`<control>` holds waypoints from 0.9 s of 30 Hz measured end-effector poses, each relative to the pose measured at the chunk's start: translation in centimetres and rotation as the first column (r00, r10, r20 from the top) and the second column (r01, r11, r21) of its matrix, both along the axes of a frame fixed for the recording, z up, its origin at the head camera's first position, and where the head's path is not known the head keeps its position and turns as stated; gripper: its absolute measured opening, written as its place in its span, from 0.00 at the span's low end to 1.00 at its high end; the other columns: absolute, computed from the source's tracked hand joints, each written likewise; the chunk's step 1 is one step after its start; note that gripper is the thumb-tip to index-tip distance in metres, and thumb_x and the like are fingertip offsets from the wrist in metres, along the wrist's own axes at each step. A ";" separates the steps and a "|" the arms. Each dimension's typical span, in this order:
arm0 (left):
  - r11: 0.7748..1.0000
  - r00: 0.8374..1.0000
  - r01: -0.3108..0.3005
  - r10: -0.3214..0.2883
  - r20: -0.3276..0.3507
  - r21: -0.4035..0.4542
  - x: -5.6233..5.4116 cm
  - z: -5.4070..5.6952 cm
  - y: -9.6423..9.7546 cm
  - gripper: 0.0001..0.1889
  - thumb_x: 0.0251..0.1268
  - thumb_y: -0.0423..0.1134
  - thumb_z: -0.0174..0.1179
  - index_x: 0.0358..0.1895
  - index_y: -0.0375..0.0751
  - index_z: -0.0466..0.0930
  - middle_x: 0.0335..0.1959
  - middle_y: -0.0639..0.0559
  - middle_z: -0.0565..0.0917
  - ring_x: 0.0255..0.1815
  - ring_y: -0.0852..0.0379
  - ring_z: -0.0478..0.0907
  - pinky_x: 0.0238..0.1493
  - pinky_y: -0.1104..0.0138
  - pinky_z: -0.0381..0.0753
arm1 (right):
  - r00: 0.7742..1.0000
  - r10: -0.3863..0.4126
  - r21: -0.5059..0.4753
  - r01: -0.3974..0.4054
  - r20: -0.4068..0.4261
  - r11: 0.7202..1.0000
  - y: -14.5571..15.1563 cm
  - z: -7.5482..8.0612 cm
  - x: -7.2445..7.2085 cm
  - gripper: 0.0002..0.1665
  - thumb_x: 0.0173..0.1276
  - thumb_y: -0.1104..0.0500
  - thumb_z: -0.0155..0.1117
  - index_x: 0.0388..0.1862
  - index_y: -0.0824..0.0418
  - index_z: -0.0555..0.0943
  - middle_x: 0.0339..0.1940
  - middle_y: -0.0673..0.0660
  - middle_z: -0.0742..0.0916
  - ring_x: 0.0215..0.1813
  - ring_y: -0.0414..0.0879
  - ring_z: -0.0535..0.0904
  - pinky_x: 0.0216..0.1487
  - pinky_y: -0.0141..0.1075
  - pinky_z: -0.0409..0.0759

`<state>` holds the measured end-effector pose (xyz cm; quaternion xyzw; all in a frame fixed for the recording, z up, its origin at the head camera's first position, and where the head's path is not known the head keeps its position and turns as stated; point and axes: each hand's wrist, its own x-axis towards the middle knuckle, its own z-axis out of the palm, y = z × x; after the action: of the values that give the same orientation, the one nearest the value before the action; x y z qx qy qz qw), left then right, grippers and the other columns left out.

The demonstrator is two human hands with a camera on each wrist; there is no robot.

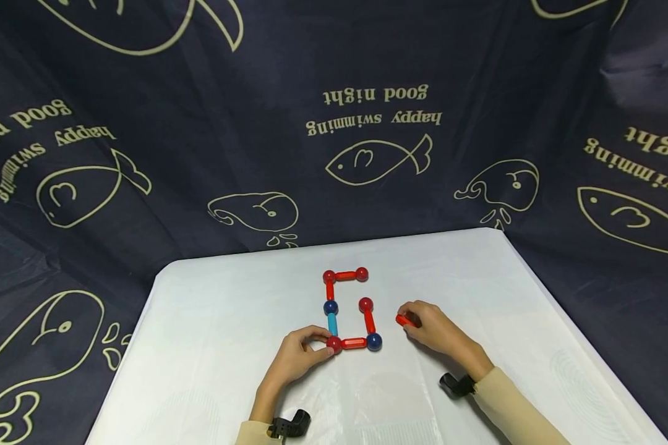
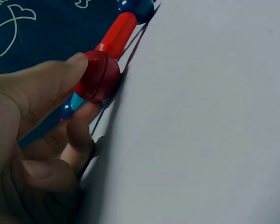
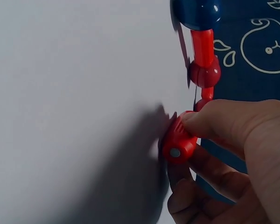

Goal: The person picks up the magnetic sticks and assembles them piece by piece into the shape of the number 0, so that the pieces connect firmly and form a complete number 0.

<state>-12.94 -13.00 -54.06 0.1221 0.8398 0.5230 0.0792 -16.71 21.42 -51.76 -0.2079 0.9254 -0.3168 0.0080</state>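
Observation:
My left hand (image 1: 296,357) pinches a dark red ball (image 2: 100,77) between thumb and fingers at the near left corner of a chain of magnetic balls and rods. From that ball a light blue rod (image 1: 332,324) runs away to a blue ball (image 1: 331,307), and a red rod (image 1: 354,343) runs right to another blue ball (image 1: 374,342). To the right of the chain, apart from it, my right hand (image 1: 436,329) holds a loose red magnetic rod (image 3: 179,140). Its silvery round end shows in the right wrist view.
The chain lies on a white-covered table (image 1: 228,296), its far end a red ball (image 1: 362,274) and its other end a red ball (image 1: 365,304), with a gap between them. A dark curtain (image 1: 256,123) with fish drawings hangs behind the table.

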 end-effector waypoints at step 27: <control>0.999 0.998 -0.052 0.052 0.036 -0.001 0.0 -0.6 0.0 0.13 0.61 0.48 0.75 0.48 0.54 0.90 0.43 0.55 0.91 0.18 0.66 0.67 0.20 0.70 0.68 | 0.996 -0.049 -0.242 0.065 0.072 0.968 -4.1 -0.7 -5.5 0.15 0.63 0.69 0.68 0.50 0.62 0.84 0.34 0.55 0.86 0.34 0.42 0.79 0.33 0.30 0.79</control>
<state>-12.92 -13.02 -54.70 0.0907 0.8412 0.5269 0.0805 -22.20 17.33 -52.48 -0.1703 0.8843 -0.4348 0.0036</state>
